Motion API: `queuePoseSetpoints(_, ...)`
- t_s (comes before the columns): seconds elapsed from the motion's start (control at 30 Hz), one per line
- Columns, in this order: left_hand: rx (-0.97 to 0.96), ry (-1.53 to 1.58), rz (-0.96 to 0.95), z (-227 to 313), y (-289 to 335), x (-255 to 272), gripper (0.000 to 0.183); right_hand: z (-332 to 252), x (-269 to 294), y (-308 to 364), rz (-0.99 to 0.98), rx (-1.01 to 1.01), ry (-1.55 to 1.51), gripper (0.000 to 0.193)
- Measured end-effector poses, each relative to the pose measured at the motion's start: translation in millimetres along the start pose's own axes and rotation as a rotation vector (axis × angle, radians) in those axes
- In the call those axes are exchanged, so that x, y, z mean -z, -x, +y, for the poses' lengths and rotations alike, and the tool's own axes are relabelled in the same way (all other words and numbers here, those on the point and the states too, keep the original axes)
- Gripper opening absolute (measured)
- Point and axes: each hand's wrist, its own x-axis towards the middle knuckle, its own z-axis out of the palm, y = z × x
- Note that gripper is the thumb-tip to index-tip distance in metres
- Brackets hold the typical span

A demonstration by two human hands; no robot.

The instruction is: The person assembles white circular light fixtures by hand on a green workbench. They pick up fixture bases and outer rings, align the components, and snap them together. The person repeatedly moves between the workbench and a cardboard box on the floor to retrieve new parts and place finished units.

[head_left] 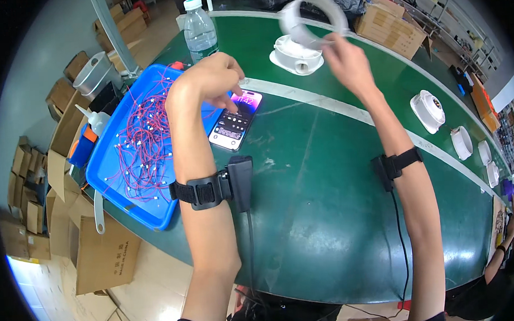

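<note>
Black straps (pixel 197 192) are being worn on both forearms, at eight and three o'clock from mid-view. The green table (pixel 306 216) is being spanned by the arms. Toward ten, a blue tray (pixel 103 163) is being covered over much of its floor by tangled red wires (pixel 148 131). At eleven, just beside the tray, a lit phone (pixel 232 130) is being borne by the table. Over it the left hand (pixel 206 82) is being held with fingers bent and spread, nothing seen in its grip; whether the screen is being touched cannot be told.

Between one and two, the near rim of a white ring (pixel 290 25) is being gripped by the right hand (pixel 348 63). The ring is being held tilted at one o'clock, and a white housing (pixel 295 59) is being partly hidden by it; whether they are touching cannot be told. White parts (pixel 427 111) are being lined up toward three. At eleven, a capped bottle (pixel 200 32) is being supported upright beyond the left hand. Farther off, toward half past one, a carton (pixel 389 28) is being seen.
</note>
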Motion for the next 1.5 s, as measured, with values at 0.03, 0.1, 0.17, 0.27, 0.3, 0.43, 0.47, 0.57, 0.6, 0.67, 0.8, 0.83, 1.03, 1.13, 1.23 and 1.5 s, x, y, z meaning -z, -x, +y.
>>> queuePoseSetpoints(0.03,-0.031,0.047,0.031,-2.0,0.3,1.0,0.042,-14.2,-9.2,-4.8,-0.066,0.067,-0.055,0.022)
queuePoseSetpoints(0.1,-0.051,0.057,0.045,-8.4,1.8,4.5,0.041,-45.0,-31.0,-10.5,-0.216,0.114,-0.129,0.024)
queuePoseSetpoints(0.17,-0.07,0.048,0.075,-8.6,5.1,8.4,0.041,-58.0,-52.4,-13.8,-0.289,0.089,-0.154,0.026)
queuePoseSetpoints(0.27,-0.062,0.046,0.111,-7.0,4.9,9.1,0.041,-47.1,-81.3,-17.8,-0.282,-0.051,-0.098,0.03)
queuePoseSetpoints(0.3,-0.059,0.05,0.113,-11.6,6.5,11.4,0.042,-54.8,-86.3,-20.0,-0.252,-0.103,-0.148,0.035)
queuePoseSetpoints(0.43,-0.078,0.047,0.121,-18.2,6.5,13.7,0.042,-54.3,-81.2,-17.0,-0.333,-0.199,-0.154,0.043)
queuePoseSetpoints(0.47,-0.092,0.037,0.119,-17.2,5.0,13.1,0.043,-46.1,-78.6,-13.6,-0.242,-0.153,-0.081,0.044)
queuePoseSetpoints(0.57,-0.111,0.036,0.102,-15.6,7.0,10.7,0.043,-25.1,-68.0,-2.7,-0.067,-0.132,0.124,0.047)
queuePoseSetpoints(0.6,-0.125,0.038,0.09,-13.0,6.2,9.0,0.043,-13.8,-62.2,0.9,-0.077,-0.161,0.134,0.047)
queuePoseSetpoints(0.67,-0.129,0.045,0.083,-8.7,6.0,7.1,0.043,15.9,-56.1,10.6,-0.089,-0.219,0.151,0.049)
queuePoseSetpoints(0.8,-0.106,0.051,0.068,-8.3,8.8,10.5,0.044,35.5,-38.7,29.7,-0.302,-0.112,0.149,0.05)
queuePoseSetpoints(0.83,-0.111,0.046,0.075,-6.9,9.2,10.1,0.044,37.2,-37.1,31.3,-0.277,-0.081,0.16,0.049)
queuePoseSetpoints(1.03,-0.131,0.038,0.077,-4.3,6.3,7.1,0.045,30.2,-27.8,29.6,-0.313,-0.131,0.177,0.049)
queuePoseSetpoints(1.13,-0.138,0.04,0.06,-2.4,3.8,4.1,0.046,30.8,-31.2,32.5,-0.303,-0.113,0.135,0.05)
queuePoseSetpoints(1.23,-0.137,0.033,0.047,-0.3,4.1,2.8,0.047,23.1,-32.9,31.7,-0.372,-0.083,0.012,0.055)
queuePoseSetpoints(1.5,-0.164,0.024,0.044,5.3,-1.3,-0.9,0.048,5.0,-11.0,54.2,-0.207,-0.051,0.027,0.056)
